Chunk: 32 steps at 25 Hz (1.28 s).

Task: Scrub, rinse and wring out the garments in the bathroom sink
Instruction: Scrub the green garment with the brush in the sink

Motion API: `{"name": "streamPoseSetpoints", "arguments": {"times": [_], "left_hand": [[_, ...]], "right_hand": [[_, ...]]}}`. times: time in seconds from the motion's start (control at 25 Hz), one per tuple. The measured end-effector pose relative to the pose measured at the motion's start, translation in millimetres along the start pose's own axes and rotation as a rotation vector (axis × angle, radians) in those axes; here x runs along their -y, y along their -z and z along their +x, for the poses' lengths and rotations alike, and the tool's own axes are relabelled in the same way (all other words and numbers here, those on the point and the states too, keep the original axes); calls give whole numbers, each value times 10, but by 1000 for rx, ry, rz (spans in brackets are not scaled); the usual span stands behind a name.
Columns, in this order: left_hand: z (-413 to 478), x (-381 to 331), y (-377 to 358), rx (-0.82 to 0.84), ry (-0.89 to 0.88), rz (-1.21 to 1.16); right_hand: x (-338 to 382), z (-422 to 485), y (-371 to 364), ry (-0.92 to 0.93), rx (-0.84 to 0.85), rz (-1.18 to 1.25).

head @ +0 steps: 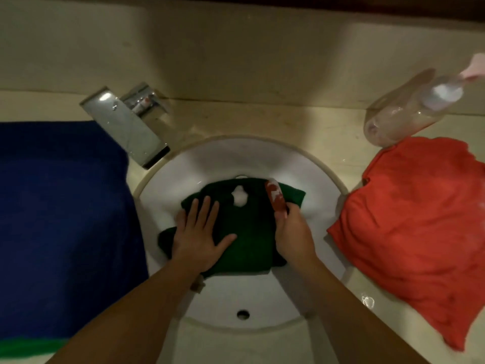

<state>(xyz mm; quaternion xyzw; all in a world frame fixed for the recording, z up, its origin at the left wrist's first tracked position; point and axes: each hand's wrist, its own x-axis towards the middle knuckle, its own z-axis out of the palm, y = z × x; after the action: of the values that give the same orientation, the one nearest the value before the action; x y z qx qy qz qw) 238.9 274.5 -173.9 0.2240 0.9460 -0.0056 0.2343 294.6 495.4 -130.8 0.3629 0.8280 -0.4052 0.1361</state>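
A dark green garment point(246, 232) lies folded in the round white sink point(309, 174), with a blob of white foam point(239, 197) near its far edge. My left hand point(199, 237) presses flat on the garment's left part, fingers spread. My right hand point(291, 229) grips a red scrubbing brush point(274, 197) smeared with foam, its head resting on the garment's right far side.
A chrome tap point(126, 124) overhangs the sink at the far left. A blue cloth point(60, 219) covers the counter on the left, with a green strip point(26, 348) at its near edge. An orange garment point(409, 229) lies on the right, a clear soap bottle point(409, 109) behind it.
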Motion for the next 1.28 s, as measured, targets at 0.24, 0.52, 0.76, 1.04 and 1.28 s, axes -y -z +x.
{"name": "streamPoseSetpoints", "arguments": {"times": [0.24, 0.52, 0.76, 1.04, 1.28], "left_hand": [[-212, -49, 247, 22, 38, 115], [285, 256, 128, -78, -45, 178], [251, 362, 141, -75, -38, 185], [274, 319, 156, -88, -25, 176], [268, 358, 112, -87, -44, 125]], "right_hand": [[-36, 75, 55, 122, -85, -306], [280, -66, -354, 333, 47, -53], [207, 242, -159, 338, 221, -282], [523, 35, -617, 536, 209, -203], [82, 372, 145, 137, -91, -347]]}}
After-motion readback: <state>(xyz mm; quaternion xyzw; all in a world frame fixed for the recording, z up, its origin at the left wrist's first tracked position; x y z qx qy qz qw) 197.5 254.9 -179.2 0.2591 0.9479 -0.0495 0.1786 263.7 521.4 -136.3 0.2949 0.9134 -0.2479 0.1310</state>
